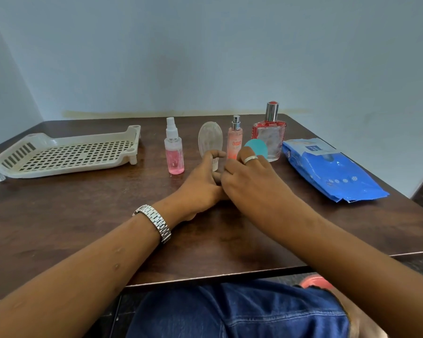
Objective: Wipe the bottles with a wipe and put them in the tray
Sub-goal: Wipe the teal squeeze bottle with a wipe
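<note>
Bottles upright on table; left hand, right hand touching.

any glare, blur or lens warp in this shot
Head view: soft even light, faint shadows; mild sheen on the table beneath the pink spray bottle; wide-angle warp bows the table edges and stretches the tray; no strong blur.

Only legible text: "ENGA…" in red caps on slim peach spray bottle, frame centre, remainder hidden; blue wipes pack print too blurred.
</note>
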